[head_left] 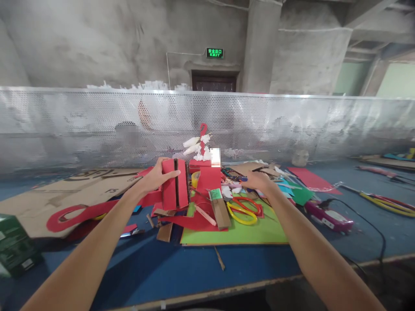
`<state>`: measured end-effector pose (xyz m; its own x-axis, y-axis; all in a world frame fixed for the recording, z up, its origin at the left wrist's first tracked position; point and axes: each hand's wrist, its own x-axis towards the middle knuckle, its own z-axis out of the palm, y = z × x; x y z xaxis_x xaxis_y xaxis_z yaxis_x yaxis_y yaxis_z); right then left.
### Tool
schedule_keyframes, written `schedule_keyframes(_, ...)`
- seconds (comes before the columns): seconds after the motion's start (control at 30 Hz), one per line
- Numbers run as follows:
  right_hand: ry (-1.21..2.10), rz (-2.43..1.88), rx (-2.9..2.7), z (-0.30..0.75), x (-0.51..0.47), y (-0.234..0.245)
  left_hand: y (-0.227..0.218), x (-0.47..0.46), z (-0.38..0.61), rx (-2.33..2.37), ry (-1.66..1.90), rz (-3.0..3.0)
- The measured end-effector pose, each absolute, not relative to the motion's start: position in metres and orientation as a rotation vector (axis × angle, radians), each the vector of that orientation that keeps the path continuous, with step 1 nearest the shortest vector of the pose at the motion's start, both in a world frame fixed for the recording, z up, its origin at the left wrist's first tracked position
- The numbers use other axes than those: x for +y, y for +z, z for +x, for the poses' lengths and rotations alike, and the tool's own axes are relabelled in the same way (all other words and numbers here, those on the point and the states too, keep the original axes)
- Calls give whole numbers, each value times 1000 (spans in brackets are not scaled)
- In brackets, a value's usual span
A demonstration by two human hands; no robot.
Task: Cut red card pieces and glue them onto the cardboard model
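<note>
Bare forearms (106, 233) pass a lime-green sheet (259, 235); left of it, the left hand (158, 177) grips a red cardboard block (168, 190); behind it is the right hand (257, 180), grip unclear.
</note>
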<state>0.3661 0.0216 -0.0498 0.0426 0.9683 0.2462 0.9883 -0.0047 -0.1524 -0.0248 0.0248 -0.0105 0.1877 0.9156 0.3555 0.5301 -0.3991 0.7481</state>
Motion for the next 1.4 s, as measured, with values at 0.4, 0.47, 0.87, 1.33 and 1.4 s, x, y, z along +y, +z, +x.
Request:
schedule_keyframes(0.4,-35,-1690,-2445,257,-28,-54,-13,24,-24,1393,1085,2029)
schedule_keyframes(0.47,19,-1687,-2446,258,-28,-53,-12,22,-23,1386,1078,2020)
schedule_keyframes(0.87,546,-1107,-1855,272,-13,-36,-9,12,-11,1361,1126,2128)
schedule_keyframes(1.33,801,-796,-1658,250,-14,-40,-5,-7,15,1308,1195,2196)
schedule_keyframes(1.4,806,-783,-1668,249,-13,-42,-5,-9,17,1300,1194,2209)
